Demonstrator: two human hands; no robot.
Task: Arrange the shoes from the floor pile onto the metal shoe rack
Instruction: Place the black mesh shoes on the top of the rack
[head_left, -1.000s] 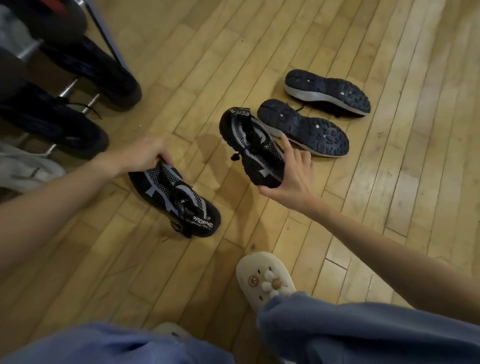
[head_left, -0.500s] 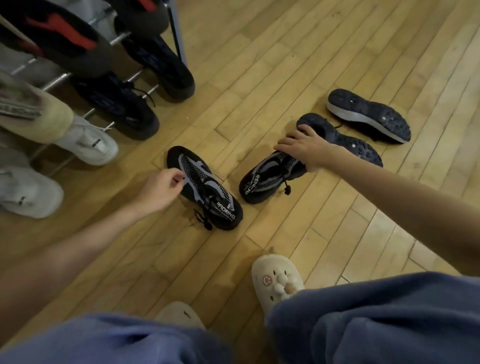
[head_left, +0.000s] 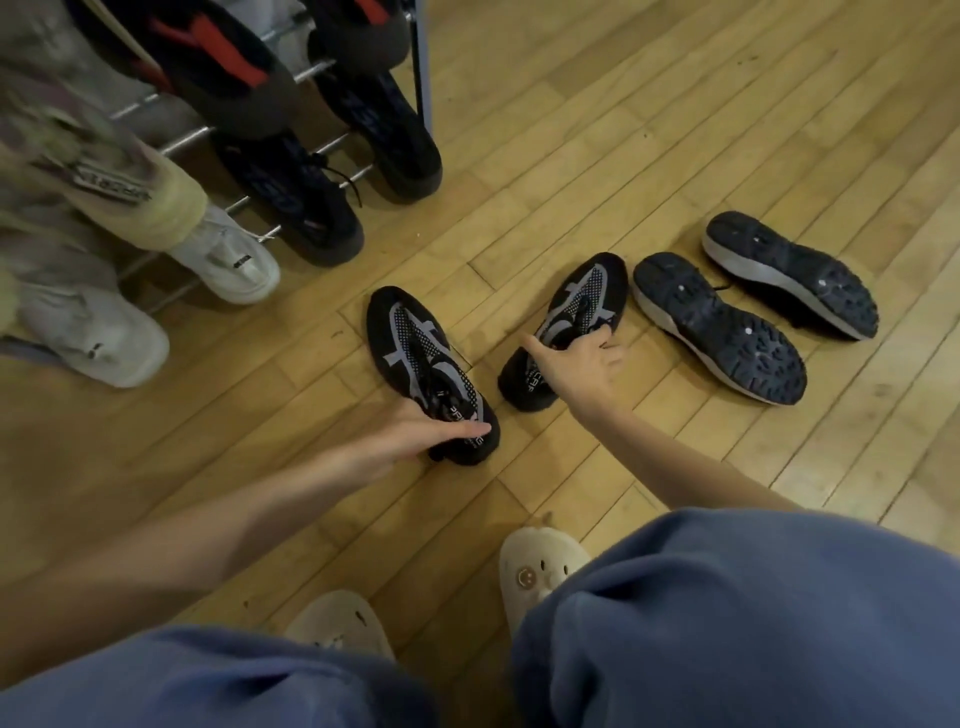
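Observation:
Two black mesh shoes with grey pattern lie on the wooden floor, toes pointing away from me. My left hand (head_left: 415, 434) grips the heel end of the left mesh shoe (head_left: 415, 343). My right hand (head_left: 582, 364) holds the middle of the right mesh shoe (head_left: 584, 296), fingers hooked into its opening. To the right, two black sneakers lie sole-up: one near (head_left: 717, 325), one farther (head_left: 789, 273). The metal shoe rack (head_left: 187, 137) stands at the upper left, carrying black shoes and white shoes.
My blue trouser legs and two cream slippers (head_left: 540, 571) fill the bottom of the view. Bare wood flooring lies between the rack and the mesh shoes. The rack's dark upright post (head_left: 422, 62) stands at its right end.
Both mesh shoes have been turned so their toes point away from me and now lie side by side. My left hand shifted to the left shoe's heel; the view swung toward the rack.

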